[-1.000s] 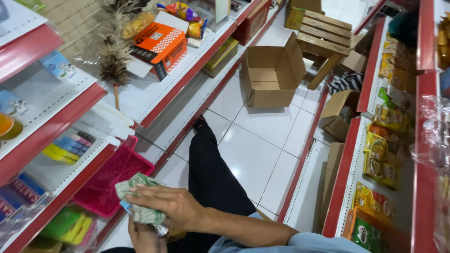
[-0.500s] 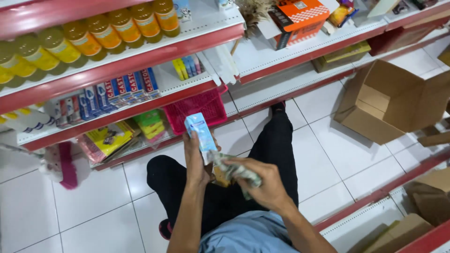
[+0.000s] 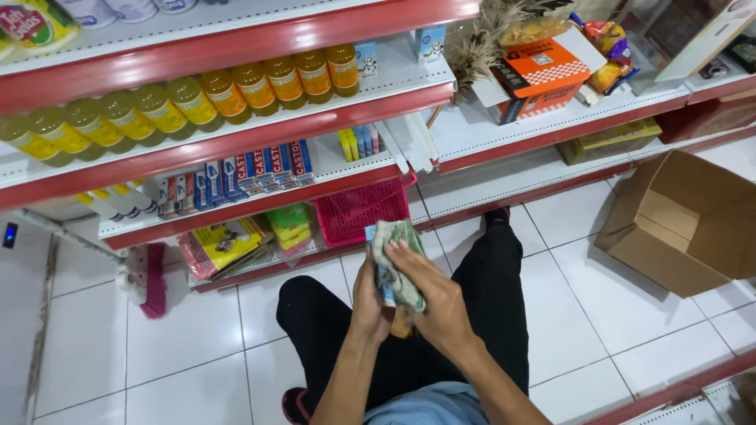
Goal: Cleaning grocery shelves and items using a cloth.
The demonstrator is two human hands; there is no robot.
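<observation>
My left hand [image 3: 368, 303] grips a small blue and white carton [image 3: 383, 288], mostly hidden behind a crumpled grey-green cloth [image 3: 396, 258]. My right hand [image 3: 437, 297] lies over the cloth and presses it against the carton, fingers curled around it. Both hands are held together above my lap, over my black trousers [image 3: 504, 275]. I face red-edged shop shelves. A pink plastic basket [image 3: 358, 211] sits on the bottom shelf just beyond my hands.
Yellow oil bottles [image 3: 228, 90] line an upper shelf, with small blue boxes [image 3: 236, 175] below. An open cardboard box [image 3: 685, 220] stands on the white tiled floor at right. An orange box [image 3: 543, 75] rests on the right shelf. A pink brush [image 3: 150, 279] lies at left.
The cloth now covers most of the carton, which stood clear and upright half a second ago. My view has turned further toward the shelves.
</observation>
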